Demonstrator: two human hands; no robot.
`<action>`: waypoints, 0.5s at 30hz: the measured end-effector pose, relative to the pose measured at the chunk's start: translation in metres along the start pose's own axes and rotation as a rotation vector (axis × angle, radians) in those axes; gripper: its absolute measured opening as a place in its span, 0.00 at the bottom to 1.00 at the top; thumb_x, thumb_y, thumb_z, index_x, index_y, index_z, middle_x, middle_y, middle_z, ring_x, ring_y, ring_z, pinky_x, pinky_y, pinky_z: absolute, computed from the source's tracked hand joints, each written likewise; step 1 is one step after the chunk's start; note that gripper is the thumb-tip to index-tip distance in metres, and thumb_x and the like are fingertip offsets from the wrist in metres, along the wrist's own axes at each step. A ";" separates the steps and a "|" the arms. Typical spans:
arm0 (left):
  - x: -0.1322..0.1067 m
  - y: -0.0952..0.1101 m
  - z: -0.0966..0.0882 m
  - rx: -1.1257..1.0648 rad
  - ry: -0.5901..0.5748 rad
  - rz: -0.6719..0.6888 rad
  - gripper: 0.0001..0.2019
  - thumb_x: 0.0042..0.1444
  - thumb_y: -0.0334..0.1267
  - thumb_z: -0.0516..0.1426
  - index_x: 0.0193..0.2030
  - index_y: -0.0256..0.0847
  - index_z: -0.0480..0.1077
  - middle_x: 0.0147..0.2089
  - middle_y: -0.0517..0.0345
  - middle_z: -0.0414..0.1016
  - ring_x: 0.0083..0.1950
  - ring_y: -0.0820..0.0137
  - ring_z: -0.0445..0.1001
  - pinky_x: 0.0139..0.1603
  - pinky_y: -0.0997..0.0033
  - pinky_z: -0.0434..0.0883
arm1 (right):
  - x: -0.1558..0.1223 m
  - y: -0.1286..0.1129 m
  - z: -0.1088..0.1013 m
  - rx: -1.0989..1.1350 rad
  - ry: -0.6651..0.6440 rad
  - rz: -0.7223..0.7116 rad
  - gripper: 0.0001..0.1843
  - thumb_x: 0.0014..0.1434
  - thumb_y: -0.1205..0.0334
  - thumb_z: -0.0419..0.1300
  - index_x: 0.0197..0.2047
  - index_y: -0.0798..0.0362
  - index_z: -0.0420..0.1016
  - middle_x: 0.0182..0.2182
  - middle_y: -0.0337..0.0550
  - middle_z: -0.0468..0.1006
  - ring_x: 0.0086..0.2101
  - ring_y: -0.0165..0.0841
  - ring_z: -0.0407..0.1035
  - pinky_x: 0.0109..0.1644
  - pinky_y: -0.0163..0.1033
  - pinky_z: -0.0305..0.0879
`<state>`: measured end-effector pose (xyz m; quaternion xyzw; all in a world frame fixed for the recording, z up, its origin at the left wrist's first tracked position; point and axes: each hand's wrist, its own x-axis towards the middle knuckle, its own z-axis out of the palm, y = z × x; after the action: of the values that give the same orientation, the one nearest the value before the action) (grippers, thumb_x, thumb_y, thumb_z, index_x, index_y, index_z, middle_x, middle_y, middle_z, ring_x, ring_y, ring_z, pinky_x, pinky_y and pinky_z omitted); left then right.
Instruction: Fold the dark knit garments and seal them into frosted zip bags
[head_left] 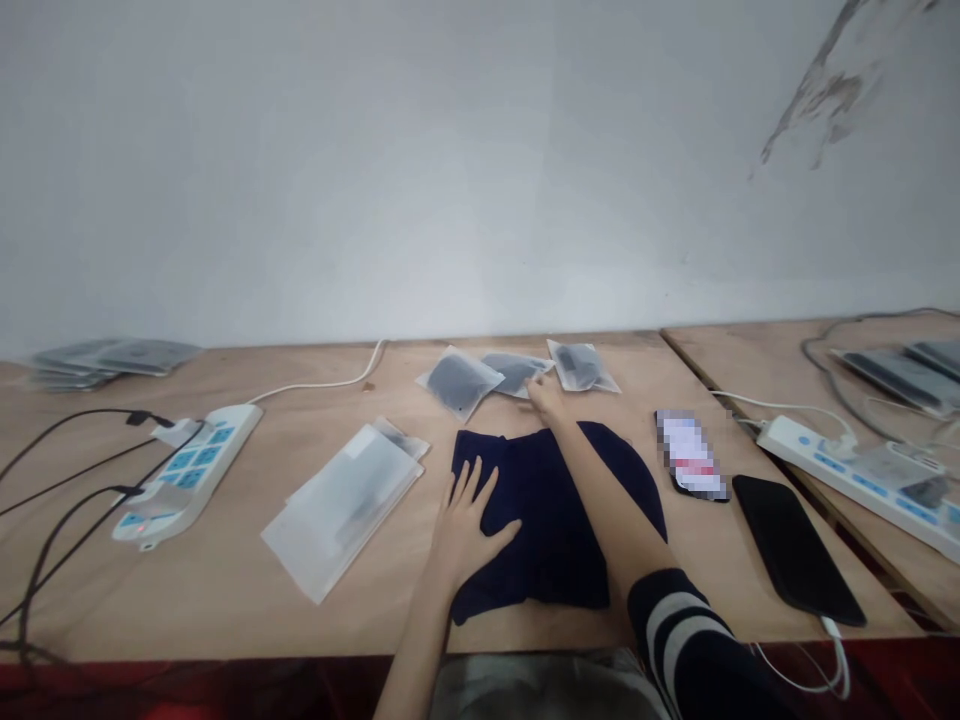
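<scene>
A dark navy piece of folded cloth lies on the table in front of me, with a rounded edge at its right. My left hand rests flat on its left side, fingers spread. Beyond the cloth, my right hand reaches to a frosted plastic bag holding something dark. Its fingers are closed at that bag's right end, where they seem to pinch the edge. Similar filled bags flank it: one on the left, another on the right.
Flat frosted bags lie left of the cloth. Power strips with cables sit at both sides. A lit phone and a black phone on a white cable lie right. Bag stacks stand far left and right; a wall rises behind.
</scene>
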<state>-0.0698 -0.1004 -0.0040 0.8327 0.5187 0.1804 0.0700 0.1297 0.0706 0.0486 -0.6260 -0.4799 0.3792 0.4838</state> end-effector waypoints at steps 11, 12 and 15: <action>0.003 0.015 -0.022 -0.276 0.285 -0.127 0.18 0.66 0.45 0.51 0.59 0.43 0.67 0.68 0.47 0.63 0.70 0.55 0.60 0.68 0.46 0.63 | -0.092 -0.016 -0.078 0.266 0.251 -0.220 0.19 0.61 0.41 0.54 0.42 0.49 0.64 0.43 0.45 0.74 0.44 0.39 0.72 0.36 0.42 0.78; 0.004 0.021 -0.031 -0.311 0.329 -0.137 0.16 0.66 0.43 0.51 0.57 0.44 0.68 0.66 0.48 0.66 0.68 0.57 0.64 0.67 0.47 0.65 | -0.108 -0.015 -0.086 0.283 0.295 -0.235 0.19 0.61 0.41 0.55 0.43 0.49 0.64 0.44 0.47 0.74 0.45 0.40 0.73 0.35 0.42 0.78; 0.005 0.047 -0.062 -0.381 0.458 -0.120 0.13 0.66 0.40 0.51 0.56 0.45 0.67 0.59 0.50 0.73 0.62 0.60 0.71 0.64 0.51 0.69 | -0.156 -0.010 -0.102 0.300 0.319 -0.229 0.16 0.63 0.44 0.57 0.44 0.47 0.65 0.42 0.46 0.77 0.41 0.40 0.76 0.35 0.42 0.77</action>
<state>-0.0515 -0.1212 0.0690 0.7100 0.5262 0.4533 0.1167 0.1838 -0.1046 0.0847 -0.5405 -0.4035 0.2853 0.6809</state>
